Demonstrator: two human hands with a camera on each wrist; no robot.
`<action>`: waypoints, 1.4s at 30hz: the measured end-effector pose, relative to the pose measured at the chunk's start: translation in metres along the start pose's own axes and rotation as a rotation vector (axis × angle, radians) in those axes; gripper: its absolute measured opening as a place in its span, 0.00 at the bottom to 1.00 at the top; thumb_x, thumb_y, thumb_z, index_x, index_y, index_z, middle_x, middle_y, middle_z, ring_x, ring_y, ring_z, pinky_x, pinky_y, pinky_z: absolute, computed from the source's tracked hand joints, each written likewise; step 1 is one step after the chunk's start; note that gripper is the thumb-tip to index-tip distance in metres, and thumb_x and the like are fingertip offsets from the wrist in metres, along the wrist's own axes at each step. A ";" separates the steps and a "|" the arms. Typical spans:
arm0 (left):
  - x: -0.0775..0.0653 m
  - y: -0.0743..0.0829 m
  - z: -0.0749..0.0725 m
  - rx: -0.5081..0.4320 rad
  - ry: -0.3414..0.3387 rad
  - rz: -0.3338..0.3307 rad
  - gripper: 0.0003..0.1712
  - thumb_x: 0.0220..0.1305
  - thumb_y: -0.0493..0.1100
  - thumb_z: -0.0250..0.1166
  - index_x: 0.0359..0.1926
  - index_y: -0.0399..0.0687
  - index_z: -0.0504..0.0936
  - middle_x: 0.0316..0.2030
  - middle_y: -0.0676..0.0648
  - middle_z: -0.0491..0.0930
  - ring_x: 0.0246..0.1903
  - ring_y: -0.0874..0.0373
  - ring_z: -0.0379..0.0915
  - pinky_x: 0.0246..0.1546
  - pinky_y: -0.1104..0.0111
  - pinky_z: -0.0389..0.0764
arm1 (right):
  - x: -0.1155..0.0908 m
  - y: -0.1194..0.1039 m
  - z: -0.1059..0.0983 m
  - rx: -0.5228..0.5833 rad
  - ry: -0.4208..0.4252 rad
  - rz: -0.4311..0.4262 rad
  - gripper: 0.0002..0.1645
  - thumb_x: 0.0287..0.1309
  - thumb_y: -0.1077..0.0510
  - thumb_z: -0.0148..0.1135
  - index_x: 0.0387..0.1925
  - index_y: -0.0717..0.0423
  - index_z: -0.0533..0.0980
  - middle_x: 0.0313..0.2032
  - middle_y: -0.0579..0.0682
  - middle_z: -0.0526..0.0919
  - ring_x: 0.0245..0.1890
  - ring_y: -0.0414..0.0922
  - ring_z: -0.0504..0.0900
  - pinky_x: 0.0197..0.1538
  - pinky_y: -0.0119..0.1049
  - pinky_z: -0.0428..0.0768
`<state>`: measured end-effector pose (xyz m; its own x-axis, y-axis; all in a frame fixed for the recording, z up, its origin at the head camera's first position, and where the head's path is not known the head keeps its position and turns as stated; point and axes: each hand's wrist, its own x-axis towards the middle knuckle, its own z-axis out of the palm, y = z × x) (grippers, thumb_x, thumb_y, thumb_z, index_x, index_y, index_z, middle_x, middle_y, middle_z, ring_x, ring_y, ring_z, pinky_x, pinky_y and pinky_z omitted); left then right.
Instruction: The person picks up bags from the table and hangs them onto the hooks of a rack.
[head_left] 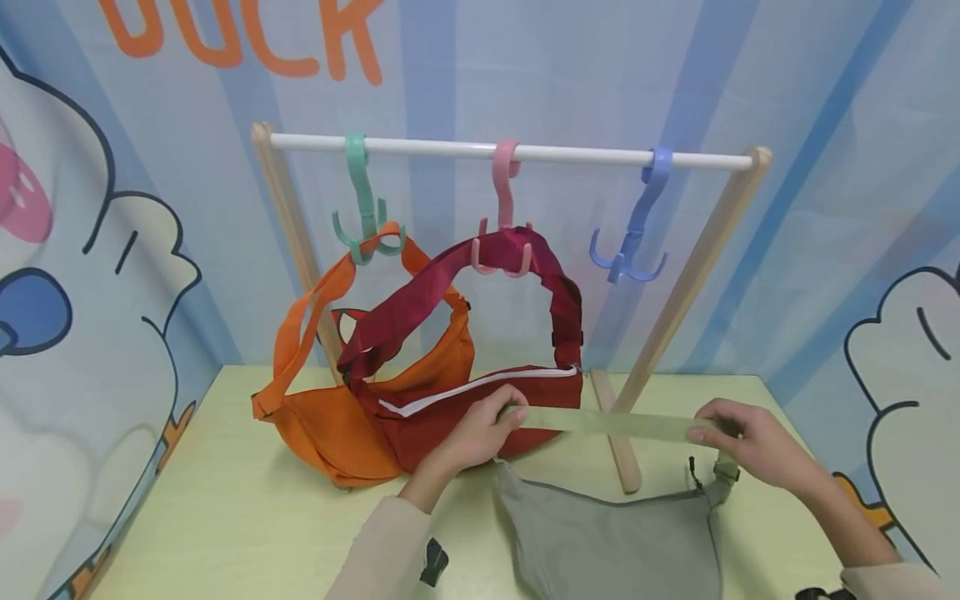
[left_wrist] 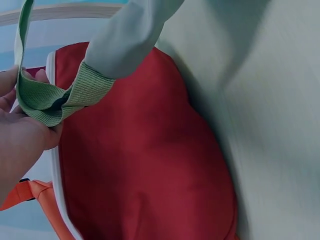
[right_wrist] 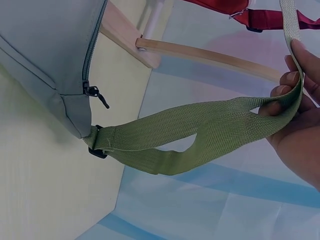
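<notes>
A grey-green sling bag (head_left: 615, 542) hangs by its green webbing strap (head_left: 607, 422), which both hands hold stretched between them. My left hand (head_left: 480, 432) pinches the strap at its left end, in front of a red bag (left_wrist: 135, 150). At the strap's other end, my right hand (head_left: 761, 446) grips it between thumb and fingers. The right wrist view shows the strap looping from those fingers down to a black buckle (right_wrist: 98, 150) at the bag's corner, near a zipper pull (right_wrist: 95, 92). In the head view, the bag's lower part is cut off.
A white rail (head_left: 435, 149) on wooden posts carries a green hook (head_left: 363, 187), a pink hook (head_left: 504, 187) and a blue hook (head_left: 639, 208). An orange bag (head_left: 330, 433) hangs by its strap from the green hook, the red one from the pink. Nothing hangs on the blue hook.
</notes>
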<state>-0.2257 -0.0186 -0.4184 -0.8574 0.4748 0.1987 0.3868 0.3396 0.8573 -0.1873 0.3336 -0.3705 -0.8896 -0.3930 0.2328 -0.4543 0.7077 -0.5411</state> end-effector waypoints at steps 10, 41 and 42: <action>0.005 0.011 -0.003 0.000 0.007 -0.005 0.05 0.69 0.41 0.50 0.42 0.47 0.70 0.30 0.51 0.69 0.29 0.59 0.65 0.35 0.68 0.67 | 0.006 -0.004 -0.012 -0.040 0.031 -0.026 0.06 0.54 0.64 0.61 0.35 0.52 0.77 0.30 0.42 0.77 0.26 0.36 0.73 0.27 0.32 0.71; 0.014 0.043 -0.015 0.043 0.111 0.047 0.09 0.64 0.46 0.58 0.41 0.46 0.72 0.24 0.51 0.70 0.27 0.59 0.67 0.31 0.68 0.68 | 0.024 -0.028 -0.048 -0.177 0.101 -0.037 0.04 0.56 0.60 0.62 0.35 0.52 0.77 0.29 0.43 0.78 0.26 0.33 0.73 0.28 0.31 0.71; 0.015 0.044 -0.016 0.041 0.113 0.048 0.09 0.64 0.46 0.58 0.41 0.46 0.72 0.25 0.51 0.70 0.28 0.59 0.67 0.31 0.68 0.69 | 0.025 -0.028 -0.049 -0.178 0.099 -0.037 0.04 0.56 0.60 0.62 0.35 0.52 0.77 0.29 0.43 0.78 0.26 0.33 0.73 0.28 0.31 0.71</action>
<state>-0.2267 -0.0098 -0.3707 -0.8693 0.3979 0.2933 0.4400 0.3525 0.8259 -0.1986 0.3328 -0.3097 -0.8686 -0.3670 0.3329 -0.4799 0.7902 -0.3811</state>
